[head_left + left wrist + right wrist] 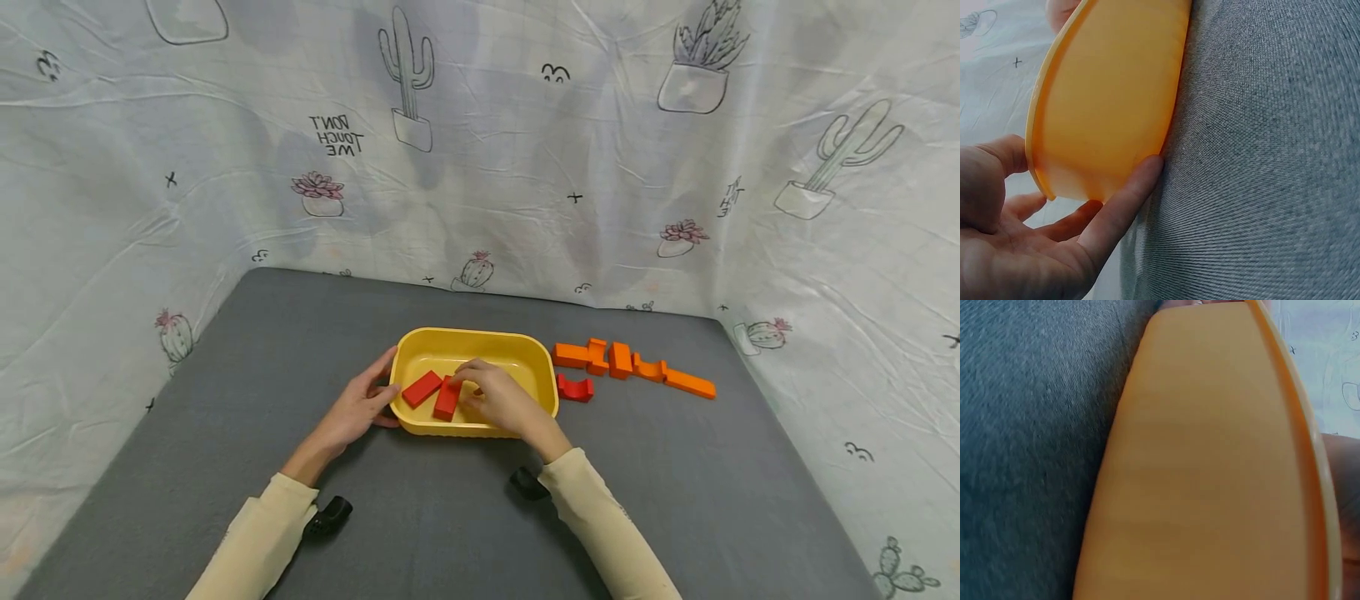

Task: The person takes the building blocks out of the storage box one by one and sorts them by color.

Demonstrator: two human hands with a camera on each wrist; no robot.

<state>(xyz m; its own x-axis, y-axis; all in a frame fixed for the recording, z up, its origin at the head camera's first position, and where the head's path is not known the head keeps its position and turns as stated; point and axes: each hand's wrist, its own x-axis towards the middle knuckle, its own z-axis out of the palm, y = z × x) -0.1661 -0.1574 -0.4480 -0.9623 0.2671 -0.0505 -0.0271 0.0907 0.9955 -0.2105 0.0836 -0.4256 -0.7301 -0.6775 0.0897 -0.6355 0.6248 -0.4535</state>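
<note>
A yellow plastic tub point(480, 335) stands on the grey table in the head view. My left hand point(358, 410) grips its left end, thumb at the rim and fingers spread along the outer wall, as the left wrist view also shows. Inside the tub, my right hand point(501, 402) has its curled fingers on the upper end of a red block point(446, 404). A second red block point(422, 389) lies to the left of it. In the right wrist view the tub's side wall point(1204, 450) covers most of the right hand and hides its fingertips.
Right of the tub, a red arch-shaped block point(576, 390) lies close to its wall. Behind that runs a row of several orange blocks point(688, 383). Black wrist devices point(328, 517) sit under both sleeves. A printed white sheet point(510, 167) hangs round the table.
</note>
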